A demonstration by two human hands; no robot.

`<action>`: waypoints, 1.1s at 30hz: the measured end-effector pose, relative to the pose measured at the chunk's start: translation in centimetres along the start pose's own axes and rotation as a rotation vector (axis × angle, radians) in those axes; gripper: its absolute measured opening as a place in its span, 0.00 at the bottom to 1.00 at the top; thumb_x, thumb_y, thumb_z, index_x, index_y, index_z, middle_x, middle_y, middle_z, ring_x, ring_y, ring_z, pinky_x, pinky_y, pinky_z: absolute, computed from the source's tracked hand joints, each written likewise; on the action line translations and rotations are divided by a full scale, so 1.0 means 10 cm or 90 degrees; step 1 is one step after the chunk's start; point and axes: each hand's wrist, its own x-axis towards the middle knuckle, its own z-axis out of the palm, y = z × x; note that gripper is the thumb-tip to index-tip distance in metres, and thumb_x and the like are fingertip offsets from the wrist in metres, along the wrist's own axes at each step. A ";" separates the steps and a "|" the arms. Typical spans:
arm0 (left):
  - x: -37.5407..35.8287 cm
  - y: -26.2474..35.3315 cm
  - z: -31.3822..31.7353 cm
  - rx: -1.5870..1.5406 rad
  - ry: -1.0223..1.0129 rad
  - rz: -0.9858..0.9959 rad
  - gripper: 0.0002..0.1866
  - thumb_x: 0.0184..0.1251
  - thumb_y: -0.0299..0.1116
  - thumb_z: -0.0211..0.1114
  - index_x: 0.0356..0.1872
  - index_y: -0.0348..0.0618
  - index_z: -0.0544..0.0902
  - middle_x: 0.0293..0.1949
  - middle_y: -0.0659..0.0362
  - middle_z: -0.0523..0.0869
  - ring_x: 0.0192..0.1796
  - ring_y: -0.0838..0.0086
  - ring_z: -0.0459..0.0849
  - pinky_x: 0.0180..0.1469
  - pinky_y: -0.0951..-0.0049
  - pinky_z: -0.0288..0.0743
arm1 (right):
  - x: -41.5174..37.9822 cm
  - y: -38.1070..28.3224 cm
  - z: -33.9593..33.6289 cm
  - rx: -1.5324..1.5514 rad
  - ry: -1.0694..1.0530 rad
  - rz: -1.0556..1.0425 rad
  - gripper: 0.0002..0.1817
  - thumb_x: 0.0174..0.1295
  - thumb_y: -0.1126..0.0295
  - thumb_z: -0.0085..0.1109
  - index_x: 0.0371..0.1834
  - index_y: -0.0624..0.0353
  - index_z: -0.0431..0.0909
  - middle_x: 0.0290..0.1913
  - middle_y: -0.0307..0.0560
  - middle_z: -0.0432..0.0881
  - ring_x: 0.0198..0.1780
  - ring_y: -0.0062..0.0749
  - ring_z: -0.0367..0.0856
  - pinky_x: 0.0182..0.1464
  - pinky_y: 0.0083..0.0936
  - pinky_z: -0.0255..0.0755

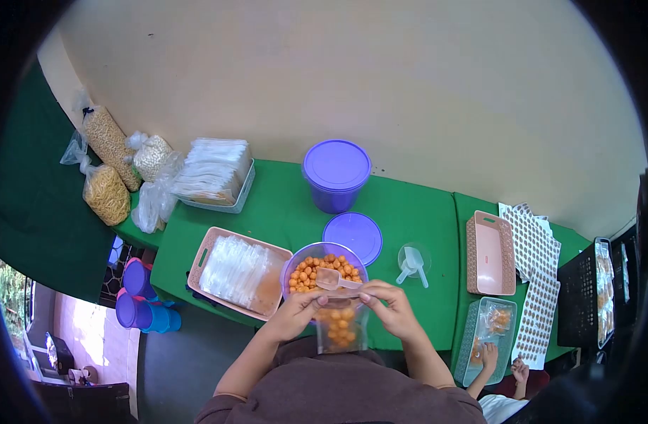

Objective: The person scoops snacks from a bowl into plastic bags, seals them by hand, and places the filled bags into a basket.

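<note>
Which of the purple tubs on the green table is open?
The purple tub nearest the hands, full of orange snack balls. Its lid lies beside it; the taller tub behind stays lidded.

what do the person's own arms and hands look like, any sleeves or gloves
Both hands are bare: no gloves, and no rings, watch or bracelets that can be made out on the left hand or the right hand. The forearms are uncovered down from the elbows. The person wears a dark brownish-maroon top; its sleeves end near the elbows at the lower edge of the view. Finer detail on the fingers is too small to tell.
</note>
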 end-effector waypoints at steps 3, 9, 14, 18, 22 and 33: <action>0.13 -0.14 -0.05 0.123 0.112 0.202 0.20 0.78 0.42 0.49 0.58 0.37 0.79 0.50 0.52 0.86 0.54 0.68 0.82 0.58 0.69 0.73 | -0.15 0.12 -0.47 -0.074 0.186 -0.053 0.07 0.66 0.75 0.54 0.35 0.65 0.82 0.41 0.50 0.84 0.47 0.36 0.81 0.52 0.28 0.72; 0.19 -1.20 -0.99 0.341 0.460 0.059 0.18 0.67 0.33 0.61 0.55 0.37 0.79 0.53 0.45 0.82 0.56 0.54 0.81 0.60 0.61 0.72 | -1.01 0.49 -2.22 -0.585 0.719 0.163 0.12 0.68 0.70 0.51 0.39 0.68 0.81 0.33 0.51 0.82 0.35 0.32 0.79 0.42 0.30 0.71; 0.21 -1.71 -0.95 0.553 0.525 -0.061 0.20 0.57 0.28 0.69 0.52 0.40 0.80 0.50 0.45 0.80 0.52 0.49 0.79 0.54 0.55 0.73 | -1.49 0.78 -2.55 -0.760 0.657 0.734 0.21 0.62 0.56 0.61 0.49 0.62 0.83 0.47 0.62 0.84 0.52 0.55 0.81 0.55 0.44 0.74; 0.31 -1.85 -0.97 0.630 0.558 -0.094 0.21 0.53 0.28 0.71 0.51 0.41 0.81 0.48 0.47 0.80 0.48 0.50 0.79 0.50 0.55 0.73 | -1.76 1.45 -2.67 -0.937 0.472 0.756 0.25 0.60 0.53 0.63 0.54 0.60 0.82 0.51 0.66 0.81 0.56 0.58 0.78 0.59 0.46 0.71; 0.32 -1.88 -1.15 0.554 0.583 -0.033 0.10 0.55 0.27 0.70 0.40 0.39 0.86 0.37 0.47 0.86 0.40 0.50 0.83 0.49 0.58 0.74 | -1.16 1.04 -2.20 -0.687 0.489 0.579 0.30 0.59 0.54 0.65 0.61 0.61 0.76 0.56 0.67 0.77 0.62 0.59 0.72 0.65 0.45 0.65; 0.14 -0.47 -0.63 -0.128 0.432 0.249 0.08 0.66 0.23 0.65 0.44 0.33 0.79 0.41 0.53 0.87 0.45 0.71 0.86 0.50 0.71 0.79 | -0.09 0.05 -0.66 -0.223 0.241 0.040 0.18 0.67 0.69 0.57 0.59 0.60 0.76 0.52 0.53 0.78 0.56 0.41 0.77 0.56 0.32 0.71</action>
